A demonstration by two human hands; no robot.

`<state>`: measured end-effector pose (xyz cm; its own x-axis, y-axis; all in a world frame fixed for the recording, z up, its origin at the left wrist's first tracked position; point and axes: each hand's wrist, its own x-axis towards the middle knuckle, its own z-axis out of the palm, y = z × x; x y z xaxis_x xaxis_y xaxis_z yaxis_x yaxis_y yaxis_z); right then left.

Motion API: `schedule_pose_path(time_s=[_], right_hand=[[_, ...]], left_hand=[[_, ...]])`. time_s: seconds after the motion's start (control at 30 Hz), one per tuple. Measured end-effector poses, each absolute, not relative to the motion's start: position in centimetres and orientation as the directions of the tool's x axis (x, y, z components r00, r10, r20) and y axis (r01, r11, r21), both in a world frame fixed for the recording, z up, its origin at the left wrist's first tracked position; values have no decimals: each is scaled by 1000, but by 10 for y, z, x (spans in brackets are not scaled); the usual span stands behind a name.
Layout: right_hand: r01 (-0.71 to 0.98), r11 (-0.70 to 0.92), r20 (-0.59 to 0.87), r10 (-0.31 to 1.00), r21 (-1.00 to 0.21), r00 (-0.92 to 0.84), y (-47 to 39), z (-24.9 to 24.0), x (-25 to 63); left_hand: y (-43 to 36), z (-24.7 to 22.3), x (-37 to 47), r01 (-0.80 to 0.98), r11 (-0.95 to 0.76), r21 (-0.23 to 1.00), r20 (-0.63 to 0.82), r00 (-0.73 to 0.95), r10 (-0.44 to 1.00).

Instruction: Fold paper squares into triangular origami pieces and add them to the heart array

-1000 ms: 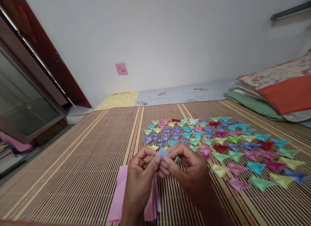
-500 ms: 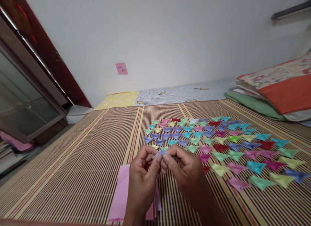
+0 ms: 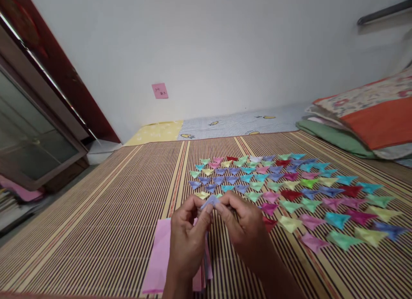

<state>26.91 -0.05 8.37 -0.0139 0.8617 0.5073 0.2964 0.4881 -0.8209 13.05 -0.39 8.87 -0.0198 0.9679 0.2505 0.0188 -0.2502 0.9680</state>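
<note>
A small pale blue-purple folded paper (image 3: 211, 201) is held between both hands, low in the middle of the view. My left hand (image 3: 189, 230) pinches its left side between thumb and fingers. On its right side, my right hand (image 3: 243, 224) closes thumb and forefinger on the paper. Beneath my left hand and forearm lies a stack of pink paper sheets (image 3: 158, 258), partly covered. Rows of small folded paper pieces in several colours, among them a green one (image 3: 345, 240) and a yellow one (image 3: 290, 224), spread over the mat beyond and to the right of my hands.
A striped mat (image 3: 96, 213) covers the surface. Folded cloths and an orange cushion (image 3: 380, 123) are piled at the right. A patterned cloth (image 3: 238, 125) runs along the wall. One pink note (image 3: 160, 91) is stuck on the wall; a glass-panelled cabinet (image 3: 28, 131) stands left.
Both hands have shifted slightly, and the folded paper between them sits a little further left and shows more of its surface. The camera view has moved slightly.
</note>
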Motion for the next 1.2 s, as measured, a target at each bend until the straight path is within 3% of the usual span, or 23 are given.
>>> schedule_pose_path(time_s=[0.13, 0.27, 0.43, 0.77, 0.93, 1.2], right_hand=[[152, 440, 431, 898, -885, -88, -1, 87, 274], [95, 417, 402, 904, -904, -143, -3, 90, 278], [137, 477, 468, 879, -868, -92, -5, 91, 274], [235, 516, 481, 856, -824, -192, -6, 98, 285], [212, 474, 437, 877, -854, -202, -36, 106, 291], [-4, 373, 363, 901, -928, -239, -118, 115, 294]], left_hand=[[-3, 91, 126, -96, -194, 976, 200, 53, 978], [-5, 93, 124, -97, -224, 970, 233, 103, 967], [-4, 89, 130, -105, -287, 952, 290, 18, 957], [-4, 96, 128, -189, -191, 963, 212, 97, 972], [-32, 104, 128, -144, -180, 973, 200, 141, 970], [-120, 115, 129, -139, -130, 982, 150, 150, 977]])
